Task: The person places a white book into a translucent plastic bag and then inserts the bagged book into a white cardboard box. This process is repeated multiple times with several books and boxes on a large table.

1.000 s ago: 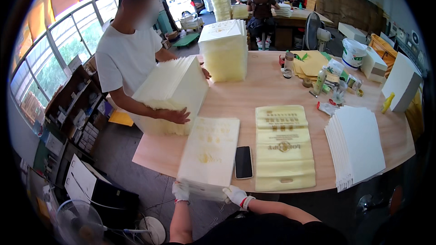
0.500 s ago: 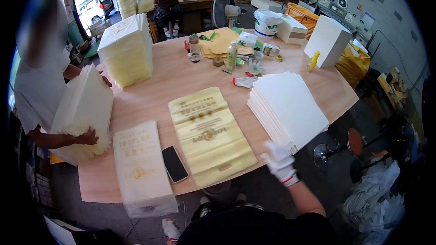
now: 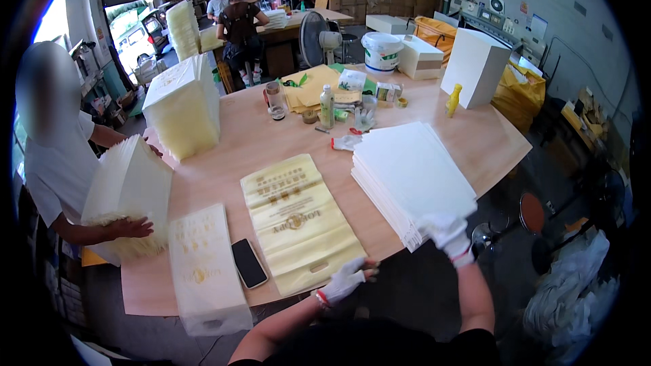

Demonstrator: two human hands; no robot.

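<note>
A white glove with bare fingertips covers my left hand (image 3: 344,280), which is open over the near right corner of a pale yellow printed bag (image 3: 298,213), beside its handle slot. Whether it touches the bag I cannot tell. My right hand (image 3: 449,236), also gloved, is at the near edge of a slightly fanned stack of white boards (image 3: 413,169). Its fingers blur against the white, so their grip is unclear. Left of the yellow bag lie a dark-screened phone (image 3: 249,263) and a whitish, clear-ended stack of printed bags (image 3: 205,257).
At the left, a co-worker (image 3: 57,156) holds a thick bundle of pale sheets (image 3: 132,183). Behind it stands a tall bag stack (image 3: 183,105). Bottles, tape and a white bucket (image 3: 382,53) occupy the table's far side. A round stool (image 3: 531,212) is beyond the right edge.
My left hand has risen from below the table to the yellow bag's near corner. My right hand has moved rightward along the boards' near edge. The view has shifted slightly.
</note>
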